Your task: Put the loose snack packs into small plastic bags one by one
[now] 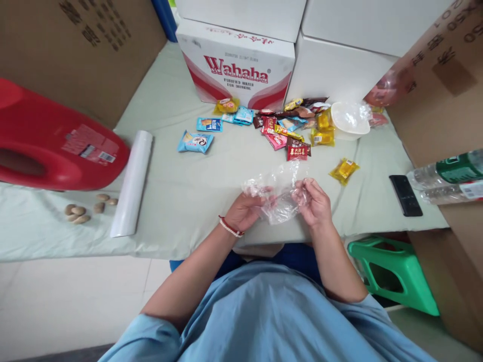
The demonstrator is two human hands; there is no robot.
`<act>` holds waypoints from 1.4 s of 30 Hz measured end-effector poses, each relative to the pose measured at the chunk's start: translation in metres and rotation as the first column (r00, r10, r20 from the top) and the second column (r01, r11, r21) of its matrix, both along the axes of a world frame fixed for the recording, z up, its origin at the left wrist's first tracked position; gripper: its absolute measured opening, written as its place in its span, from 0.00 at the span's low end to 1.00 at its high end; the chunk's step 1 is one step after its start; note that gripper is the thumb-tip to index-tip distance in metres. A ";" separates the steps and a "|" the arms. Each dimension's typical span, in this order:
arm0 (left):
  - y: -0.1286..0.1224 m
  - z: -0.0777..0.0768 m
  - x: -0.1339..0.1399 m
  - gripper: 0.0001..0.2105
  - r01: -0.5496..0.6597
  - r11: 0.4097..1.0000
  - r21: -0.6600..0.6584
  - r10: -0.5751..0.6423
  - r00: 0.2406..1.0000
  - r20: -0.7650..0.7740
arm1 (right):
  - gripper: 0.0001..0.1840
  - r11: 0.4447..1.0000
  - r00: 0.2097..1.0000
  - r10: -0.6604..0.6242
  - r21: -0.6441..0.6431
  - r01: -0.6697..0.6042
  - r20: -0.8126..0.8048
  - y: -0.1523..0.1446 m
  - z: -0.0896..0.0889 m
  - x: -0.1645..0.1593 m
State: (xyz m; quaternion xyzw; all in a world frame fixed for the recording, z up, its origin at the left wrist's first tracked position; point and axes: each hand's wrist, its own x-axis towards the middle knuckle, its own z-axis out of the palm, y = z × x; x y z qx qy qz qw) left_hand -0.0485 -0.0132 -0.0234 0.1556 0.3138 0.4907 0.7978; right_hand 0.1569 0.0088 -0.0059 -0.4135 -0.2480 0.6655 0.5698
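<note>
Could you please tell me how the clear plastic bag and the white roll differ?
The clear plastic bag is see-through and crumpled, while the white roll looks opaque and smooth. The clear plastic bag is held between the left hand and the right hand; the white roll lies on the table, touched by neither.

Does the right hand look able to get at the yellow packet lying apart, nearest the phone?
Probably yes: the yellow packet lies just beyond the right hand, with only bare table between them. That hand holds the clear plastic, though, so it would likely have to let go first.
</note>
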 end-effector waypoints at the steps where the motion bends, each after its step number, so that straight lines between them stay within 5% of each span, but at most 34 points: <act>1: 0.000 0.000 -0.007 0.21 -0.006 1.000 -0.011 0.005 0.999 -0.034 | 0.19 0.999 0.999 -0.037 -0.002 0.037 0.023 0.001 -0.001 0.003; 8: 0.002 0.005 -0.048 0.35 0.018 1.000 -0.003 -0.019 0.994 -0.104 | 0.28 0.992 0.978 -0.126 -0.006 0.128 0.164 0.010 -0.010 0.006; 12: 0.006 0.008 -0.077 0.32 0.005 1.000 -0.004 -0.006 0.976 -0.219 | 0.26 0.988 0.932 -0.143 -0.011 0.156 0.333 0.016 -0.017 0.008; 18: 0.012 0.015 -0.119 0.28 0.115 0.993 -0.029 -0.110 0.799 -0.592 | 0.19 0.993 0.806 -0.116 0.061 0.099 0.580 0.025 -0.025 0.013; 21: 0.015 0.018 -0.121 0.22 0.162 0.986 0.023 -0.102 0.717 -0.689 | 0.14 0.996 0.701 -0.083 0.072 0.045 0.708 0.029 -0.030 0.013; 25: 0.019 0.019 -0.106 0.23 -0.027 0.984 0.179 0.146 0.702 -0.697 | 0.13 0.989 0.487 -0.140 0.149 0.020 0.862 0.031 -0.036 0.014; 27: 0.021 0.016 -0.098 0.19 -0.042 0.972 0.229 0.209 0.592 -0.778 | 0.15 0.984 0.412 -0.167 0.178 0.010 0.896 0.030 -0.038 0.016; 30: 0.024 0.010 -0.093 0.12 0.001 0.959 0.283 0.271 0.282 -0.920 | 0.17 0.981 0.325 -0.183 0.196 -0.006 0.928 0.027 -0.039 0.021; 32: 0.024 0.005 -0.094 0.12 0.002 0.963 0.269 0.265 0.161 -0.951 | 0.18 0.980 0.258 -0.183 0.196 -0.025 0.949 0.024 -0.039 0.027; 42: 0.014 -0.012 -0.109 0.16 0.027 0.988 0.151 0.132 0.361 -0.923 | 0.20 0.967 0.011 -0.209 0.208 -0.150 0.978 0.023 -0.042 0.043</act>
